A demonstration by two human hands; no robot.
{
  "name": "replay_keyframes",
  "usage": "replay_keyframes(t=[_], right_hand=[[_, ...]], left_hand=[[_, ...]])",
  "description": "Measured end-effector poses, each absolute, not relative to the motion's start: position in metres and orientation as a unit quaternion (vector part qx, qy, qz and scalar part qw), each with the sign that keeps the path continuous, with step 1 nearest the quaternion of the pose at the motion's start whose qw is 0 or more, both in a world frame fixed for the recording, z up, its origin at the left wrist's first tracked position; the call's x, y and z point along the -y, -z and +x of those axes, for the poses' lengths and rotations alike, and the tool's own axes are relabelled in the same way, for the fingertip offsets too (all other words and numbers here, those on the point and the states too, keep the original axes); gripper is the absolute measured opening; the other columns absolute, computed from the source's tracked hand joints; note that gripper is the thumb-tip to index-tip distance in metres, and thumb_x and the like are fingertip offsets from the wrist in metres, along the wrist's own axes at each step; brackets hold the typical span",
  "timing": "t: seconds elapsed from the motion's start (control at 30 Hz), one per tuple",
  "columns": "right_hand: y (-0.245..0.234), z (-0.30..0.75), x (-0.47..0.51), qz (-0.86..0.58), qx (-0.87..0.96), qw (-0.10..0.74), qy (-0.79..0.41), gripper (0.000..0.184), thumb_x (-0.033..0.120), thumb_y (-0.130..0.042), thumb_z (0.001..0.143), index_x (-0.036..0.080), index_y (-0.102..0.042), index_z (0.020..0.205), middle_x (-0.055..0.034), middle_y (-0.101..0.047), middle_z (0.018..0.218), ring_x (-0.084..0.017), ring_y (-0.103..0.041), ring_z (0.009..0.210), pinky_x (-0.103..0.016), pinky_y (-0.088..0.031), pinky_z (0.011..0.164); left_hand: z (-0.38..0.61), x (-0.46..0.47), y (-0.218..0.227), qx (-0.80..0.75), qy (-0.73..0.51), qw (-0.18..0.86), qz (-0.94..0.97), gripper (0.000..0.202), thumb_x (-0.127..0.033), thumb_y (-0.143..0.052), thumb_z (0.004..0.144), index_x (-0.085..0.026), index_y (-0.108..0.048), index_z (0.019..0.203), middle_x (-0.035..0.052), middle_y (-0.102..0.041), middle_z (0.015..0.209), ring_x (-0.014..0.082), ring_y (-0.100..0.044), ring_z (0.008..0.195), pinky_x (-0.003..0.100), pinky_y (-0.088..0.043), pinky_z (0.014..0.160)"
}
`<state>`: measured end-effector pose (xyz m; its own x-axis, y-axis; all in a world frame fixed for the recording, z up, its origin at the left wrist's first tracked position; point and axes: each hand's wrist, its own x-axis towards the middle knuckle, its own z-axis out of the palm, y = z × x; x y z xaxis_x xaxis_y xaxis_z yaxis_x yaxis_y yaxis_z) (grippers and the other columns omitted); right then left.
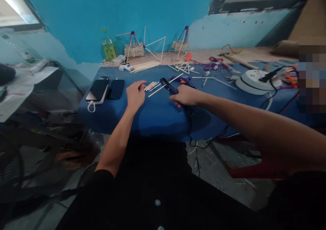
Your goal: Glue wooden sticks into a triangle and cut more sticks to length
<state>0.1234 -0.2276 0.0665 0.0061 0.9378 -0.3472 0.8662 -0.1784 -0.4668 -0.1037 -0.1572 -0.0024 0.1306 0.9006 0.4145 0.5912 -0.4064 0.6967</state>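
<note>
My left hand [135,94] rests on the blue table top [158,114], its fingers curled and pinching at a small pile of thin wooden sticks [152,86]. My right hand [185,95] is wrapped around the handle of a dark blue glue gun [168,86], whose nozzle points up and to the left. A long stick [165,85] lies across the table just behind the gun. The gun's black cord [201,142] hangs off the table's front edge.
Two phones [98,89] lie at the table's left. At the back stand stick-built frames [134,48], a bundle of sticks [145,66] and a green bottle [109,48]. A white round power reel [252,82] with cables sits at right. Another person's blurred shape is at far right.
</note>
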Motion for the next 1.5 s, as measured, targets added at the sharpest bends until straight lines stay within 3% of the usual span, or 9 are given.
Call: replay_keyframes(t=[0.1,0.27,0.6,0.77,1.03,1.2,1.3,1.37,1.5], right_hand=[[-0.066,0.118,0.229,-0.709,0.638,0.055,-0.295,0.028,0.024,-0.064,0.098,0.019,-0.064,0.071,-0.0105,-0.074,0.077,-0.019,-0.068,0.070,-0.032,-0.056,0.072],[-0.063,0.111,0.231,-0.705,0.639,0.057,-0.303,0.027,0.022,-0.066,0.098,0.018,-0.064,0.071,-0.0103,-0.074,0.076,-0.020,-0.069,0.071,-0.032,-0.054,0.070],[-0.058,0.113,0.238,-0.696,0.623,0.109,-0.340,0.020,0.026,-0.069,0.100,0.017,-0.068,0.083,-0.0119,-0.075,0.083,-0.019,-0.064,0.067,-0.032,-0.054,0.061],[-0.059,0.112,0.244,-0.681,0.598,0.231,-0.352,0.012,0.029,-0.068,0.103,0.016,-0.066,0.101,-0.0141,-0.074,0.097,-0.022,-0.072,0.080,-0.034,-0.064,0.074],[-0.057,0.103,0.244,-0.665,0.596,0.339,-0.297,0.031,0.047,-0.074,0.104,0.020,-0.061,0.105,-0.0099,-0.071,0.096,-0.020,-0.071,0.082,-0.029,-0.065,0.077],[-0.037,0.102,0.242,-0.615,0.605,0.414,-0.290,0.035,0.048,-0.081,0.095,0.023,-0.057,0.090,-0.0046,-0.063,0.078,-0.020,-0.065,0.066,-0.037,-0.062,0.069],[-0.025,0.101,0.245,-0.603,0.626,0.436,-0.231,0.032,0.042,-0.083,0.087,0.024,-0.057,0.082,-0.0041,-0.062,0.072,-0.023,-0.064,0.070,-0.042,-0.060,0.074],[-0.020,0.099,0.251,-0.610,0.650,0.418,-0.174,0.027,0.037,-0.080,0.084,0.024,-0.057,0.079,-0.0051,-0.065,0.074,-0.024,-0.063,0.074,-0.043,-0.058,0.080],[-0.010,0.093,0.267,-0.632,0.681,0.355,-0.100,0.023,0.034,-0.072,0.087,0.024,-0.053,0.080,-0.0060,-0.068,0.078,-0.023,-0.061,0.075,-0.040,-0.051,0.084]], left_hand=[[-0.099,0.173,-0.009,-0.485,-0.389,0.270,0.735,0.038,-0.029,-0.048,0.112,-0.021,-0.084,0.120,0.0061,-0.086,0.102,0.0180,-0.077,0.084,0.030,-0.058,0.084],[-0.086,0.196,-0.021,-0.475,-0.301,0.173,0.808,0.030,-0.032,-0.059,0.109,-0.022,-0.084,0.097,0.0056,-0.083,0.092,0.0222,-0.074,0.088,0.034,-0.053,0.089],[-0.076,0.208,-0.019,-0.461,-0.329,0.111,0.816,0.025,-0.026,-0.055,0.111,-0.023,-0.080,0.114,0.0108,-0.083,0.122,0.0280,-0.074,0.118,0.039,-0.054,0.106],[-0.084,0.232,-0.009,-0.431,-0.457,0.044,0.777,0.023,-0.034,-0.059,0.110,-0.027,-0.077,0.123,0.0139,-0.077,0.128,0.0339,-0.068,0.134,0.050,-0.054,0.113],[-0.074,0.277,0.038,-0.350,-0.540,0.061,0.763,0.023,-0.034,-0.056,0.109,-0.026,-0.065,0.090,0.0058,-0.071,0.083,0.0206,-0.068,0.080,0.035,-0.058,0.075],[-0.071,0.282,0.043,-0.291,-0.570,0.065,0.765,0.025,-0.030,-0.060,0.109,-0.025,-0.065,0.085,0.0004,-0.068,0.073,0.0151,-0.064,0.068,0.029,-0.054,0.066],[-0.085,0.281,0.033,-0.262,-0.621,-0.050,0.737,0.010,-0.030,-0.066,0.104,-0.023,-0.072,0.099,0.0048,-0.075,0.087,0.0205,-0.073,0.083,0.036,-0.059,0.079],[-0.095,0.279,0.021,-0.285,-0.621,-0.101,0.723,0.021,-0.035,-0.069,0.101,-0.022,-0.075,0.117,0.0116,-0.079,0.108,0.0287,-0.076,0.105,0.047,-0.060,0.098],[-0.107,0.271,0.000,-0.380,-0.545,0.009,0.747,0.043,-0.040,-0.069,0.101,-0.021,-0.071,0.140,0.0154,-0.078,0.137,0.0312,-0.073,0.127,0.050,-0.059,0.112]])
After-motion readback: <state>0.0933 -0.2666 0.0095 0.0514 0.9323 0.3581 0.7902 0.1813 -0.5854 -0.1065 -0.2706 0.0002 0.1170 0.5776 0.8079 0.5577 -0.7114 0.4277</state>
